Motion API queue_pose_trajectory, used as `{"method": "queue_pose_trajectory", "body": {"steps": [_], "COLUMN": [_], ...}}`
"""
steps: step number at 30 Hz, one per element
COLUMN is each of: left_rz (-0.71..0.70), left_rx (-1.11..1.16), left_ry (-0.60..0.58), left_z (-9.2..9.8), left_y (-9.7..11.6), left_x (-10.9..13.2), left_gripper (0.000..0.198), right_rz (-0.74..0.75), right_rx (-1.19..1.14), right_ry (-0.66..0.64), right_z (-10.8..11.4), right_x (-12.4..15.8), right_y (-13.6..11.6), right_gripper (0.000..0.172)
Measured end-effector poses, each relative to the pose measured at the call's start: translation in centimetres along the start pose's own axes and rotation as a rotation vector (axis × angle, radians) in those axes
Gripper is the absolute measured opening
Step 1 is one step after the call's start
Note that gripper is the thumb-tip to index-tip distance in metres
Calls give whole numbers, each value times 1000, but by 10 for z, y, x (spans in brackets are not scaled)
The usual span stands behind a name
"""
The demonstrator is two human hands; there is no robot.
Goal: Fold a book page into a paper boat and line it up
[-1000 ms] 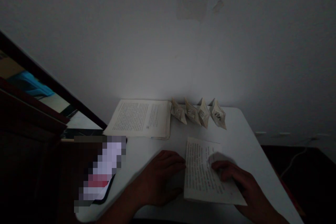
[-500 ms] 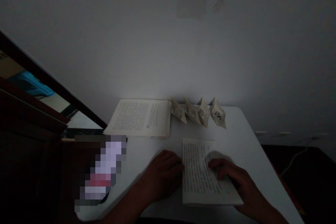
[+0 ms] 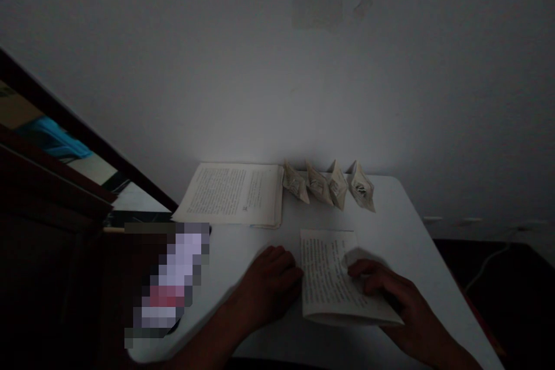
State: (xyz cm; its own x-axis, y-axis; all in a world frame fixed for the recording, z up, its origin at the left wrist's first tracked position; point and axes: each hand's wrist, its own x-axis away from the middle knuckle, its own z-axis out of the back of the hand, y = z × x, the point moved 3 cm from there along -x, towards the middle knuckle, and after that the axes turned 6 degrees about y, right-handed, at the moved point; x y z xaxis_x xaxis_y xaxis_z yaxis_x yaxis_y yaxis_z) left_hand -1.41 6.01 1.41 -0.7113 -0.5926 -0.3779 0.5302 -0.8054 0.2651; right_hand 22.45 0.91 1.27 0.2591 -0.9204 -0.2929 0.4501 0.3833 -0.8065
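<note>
A printed sheet of paper (image 3: pixel 325 277), folded over on itself, lies on the white table in front of me, its near edge bowed open. My right hand (image 3: pixel 394 295) grips the right side of the sheet, fingers bent over the top and thumb side low at the edge. My left hand (image 3: pixel 275 280) rests at the sheet's left edge with its fingers curled together; its fingertips meet the paper there and are partly hidden. Beyond the sheet, several folded paper boats (image 3: pixel 337 185) stand in a row near the wall.
A stack of printed pages (image 3: pixel 221 193) lies at the back left of the white table (image 3: pixel 390 231). A blurred-out phone-like object (image 3: pixel 173 277) is at the left edge. The wall (image 3: pixel 260 69) rises behind, and a cable (image 3: pixel 485 263) hangs at right.
The sheet's near edge has lifted and bowed open, its near right corner shifting slightly away from me. My right hand has moved slightly right with it; my left hand stays nearly still.
</note>
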Motion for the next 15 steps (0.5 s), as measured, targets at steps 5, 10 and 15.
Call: {"method": "queue_pose_trajectory", "body": {"steps": [5, 10, 15], "left_rz": [18, 51, 134], "left_rx": [22, 69, 76], "left_ry": [13, 15, -4], "left_z": [-1, 0, 3], "left_y": [-1, -2, -1], "left_x": [1, -1, -3], "left_gripper": [10, 12, 15], "right_rz": [-12, -74, -222], "right_rx": [89, 205, 251], "right_ry": [66, 123, 173], "right_z": [8, 10, 7], "right_x": [0, 2, 4], "right_y": [-1, 1, 10], "right_gripper": [12, 8, 15]}}
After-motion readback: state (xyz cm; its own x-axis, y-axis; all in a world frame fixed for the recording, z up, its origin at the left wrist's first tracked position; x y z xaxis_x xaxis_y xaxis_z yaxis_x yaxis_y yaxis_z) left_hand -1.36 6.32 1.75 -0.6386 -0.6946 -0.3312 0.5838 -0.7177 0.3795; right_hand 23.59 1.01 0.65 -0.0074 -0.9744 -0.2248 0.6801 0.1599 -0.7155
